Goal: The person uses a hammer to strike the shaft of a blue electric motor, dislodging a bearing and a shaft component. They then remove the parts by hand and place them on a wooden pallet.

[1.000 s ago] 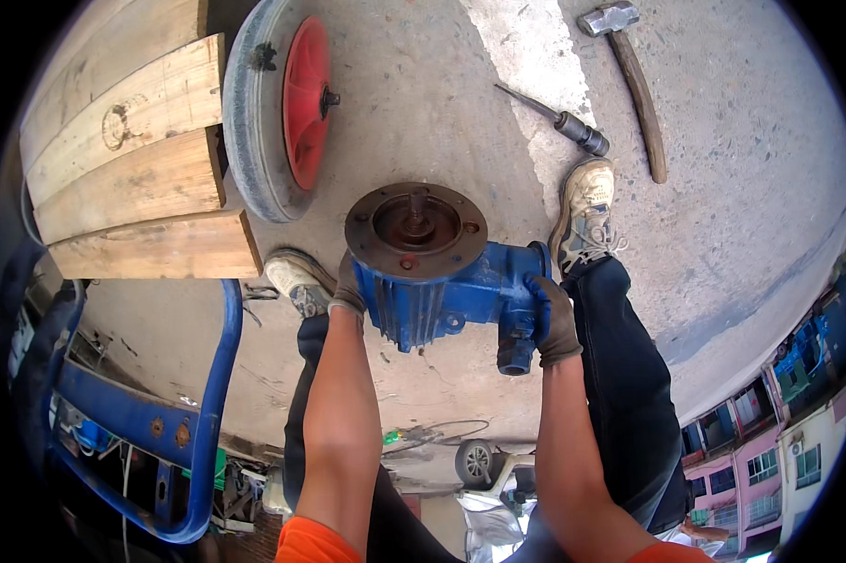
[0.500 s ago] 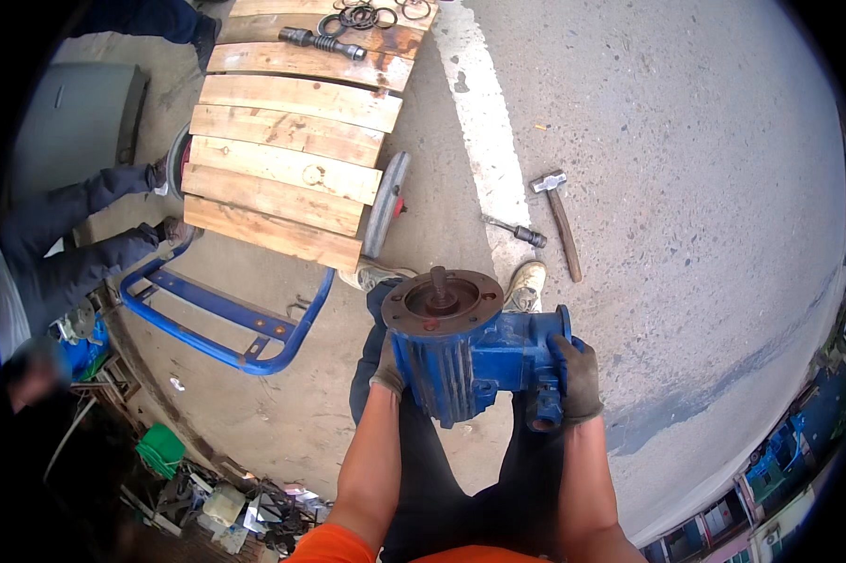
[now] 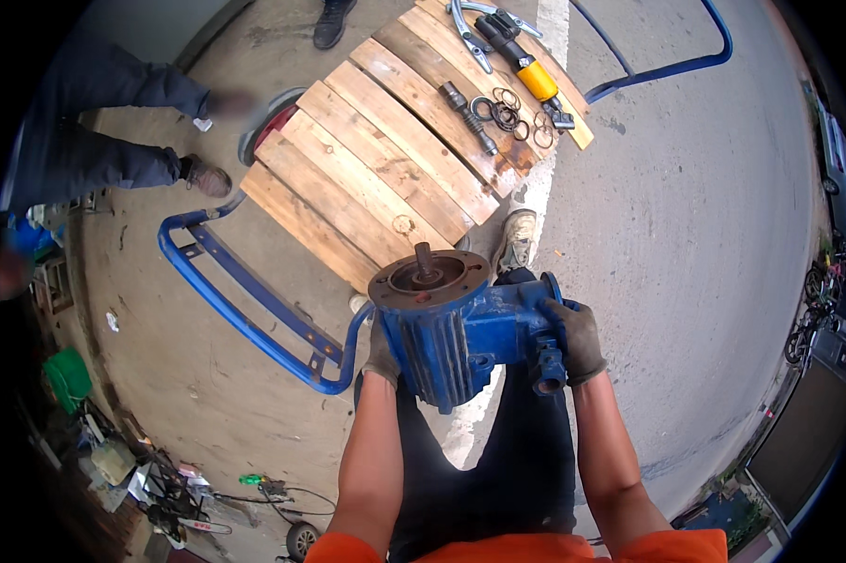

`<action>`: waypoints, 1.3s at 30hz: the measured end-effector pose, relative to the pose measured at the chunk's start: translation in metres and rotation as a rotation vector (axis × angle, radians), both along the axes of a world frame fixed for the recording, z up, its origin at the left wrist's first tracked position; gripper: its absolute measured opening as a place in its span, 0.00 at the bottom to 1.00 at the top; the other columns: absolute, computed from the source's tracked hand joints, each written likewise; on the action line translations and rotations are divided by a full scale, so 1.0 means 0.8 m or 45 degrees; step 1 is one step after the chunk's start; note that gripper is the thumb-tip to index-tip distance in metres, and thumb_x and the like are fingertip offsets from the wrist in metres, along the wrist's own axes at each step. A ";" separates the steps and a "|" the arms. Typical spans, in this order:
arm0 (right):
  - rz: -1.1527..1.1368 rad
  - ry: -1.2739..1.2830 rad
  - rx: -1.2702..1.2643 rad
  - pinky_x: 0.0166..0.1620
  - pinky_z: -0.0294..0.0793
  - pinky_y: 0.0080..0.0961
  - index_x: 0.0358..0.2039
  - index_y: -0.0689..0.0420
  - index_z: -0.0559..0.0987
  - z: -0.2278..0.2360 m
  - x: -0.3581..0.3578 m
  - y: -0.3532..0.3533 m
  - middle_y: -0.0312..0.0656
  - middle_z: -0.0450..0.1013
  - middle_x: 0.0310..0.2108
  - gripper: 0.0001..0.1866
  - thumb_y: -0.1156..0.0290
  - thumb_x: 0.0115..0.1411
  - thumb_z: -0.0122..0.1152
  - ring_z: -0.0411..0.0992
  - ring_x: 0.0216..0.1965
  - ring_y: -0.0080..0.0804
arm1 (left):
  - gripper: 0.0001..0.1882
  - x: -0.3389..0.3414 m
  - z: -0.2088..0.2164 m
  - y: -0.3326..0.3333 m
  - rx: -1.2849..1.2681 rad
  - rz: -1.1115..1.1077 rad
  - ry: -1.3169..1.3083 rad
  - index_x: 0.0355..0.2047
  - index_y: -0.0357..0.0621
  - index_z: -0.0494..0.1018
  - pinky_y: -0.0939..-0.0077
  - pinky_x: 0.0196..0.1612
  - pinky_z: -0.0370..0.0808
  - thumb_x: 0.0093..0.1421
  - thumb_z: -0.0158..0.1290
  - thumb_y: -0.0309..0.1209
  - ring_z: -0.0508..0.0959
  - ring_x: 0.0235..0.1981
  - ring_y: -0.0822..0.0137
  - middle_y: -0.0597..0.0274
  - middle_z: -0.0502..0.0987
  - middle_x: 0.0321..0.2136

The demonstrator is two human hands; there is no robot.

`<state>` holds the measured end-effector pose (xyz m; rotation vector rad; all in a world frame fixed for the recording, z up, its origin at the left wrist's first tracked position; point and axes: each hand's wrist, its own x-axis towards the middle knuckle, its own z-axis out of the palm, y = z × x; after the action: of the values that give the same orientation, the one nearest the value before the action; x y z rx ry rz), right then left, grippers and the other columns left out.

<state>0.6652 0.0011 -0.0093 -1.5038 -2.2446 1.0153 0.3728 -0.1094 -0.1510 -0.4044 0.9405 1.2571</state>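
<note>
In front of my thighs I carry a heavy-looking blue metal machine housing with ribbed sides. On top it has a round, rusty flange, and a short shaft stands up from its middle. My left hand, in a dark work glove, grips the left side; the housing hides most of its fingers. Gloved too, my right hand is closed around the narrower right end, beside a downward pipe-like port. The housing is just off the near edge of a wooden-slat cart.
On the cart's far part lie a ribbed metal shaft, several rings, a yellow-and-black tool and a grey-armed puller. The cart's bent blue tube frame sticks out at left. Another person's legs are nearby.
My view and body have turned, so the cart now lies straight ahead and closer to the housing. Both hands keep their hold. The hammer on the ground has left view.
</note>
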 end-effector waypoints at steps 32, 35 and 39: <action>0.229 0.130 -0.454 0.39 0.74 0.33 0.41 0.63 0.82 -0.275 -0.169 0.363 0.52 0.78 0.30 0.14 0.65 0.62 0.59 0.76 0.33 0.38 | 0.14 -0.205 -0.047 0.233 -0.456 0.002 1.342 0.50 0.42 0.77 0.74 0.41 0.74 0.67 0.52 0.32 0.76 0.38 0.67 0.63 0.75 0.37; -0.026 0.129 -0.766 0.40 0.73 0.31 0.40 0.68 0.81 -0.259 -0.184 0.372 0.48 0.78 0.30 0.19 0.61 0.63 0.62 0.75 0.33 0.32 | 0.16 -0.232 -0.004 0.293 -0.284 -0.863 1.838 0.51 0.48 0.79 0.69 0.43 0.75 0.63 0.52 0.27 0.77 0.39 0.61 0.57 0.73 0.39; -0.152 0.159 -0.839 0.40 0.73 0.29 0.40 0.69 0.81 -0.241 -0.181 0.370 0.46 0.78 0.30 0.20 0.60 0.63 0.62 0.74 0.33 0.30 | 0.22 -0.238 0.019 0.343 -0.042 -1.675 2.104 0.53 0.56 0.80 0.58 0.52 0.74 0.59 0.51 0.26 0.78 0.43 0.54 0.53 0.73 0.41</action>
<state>0.5201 0.2975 -0.2024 -1.7113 -1.7869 1.8679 0.1821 0.1648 -0.1360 1.3240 2.0201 0.0526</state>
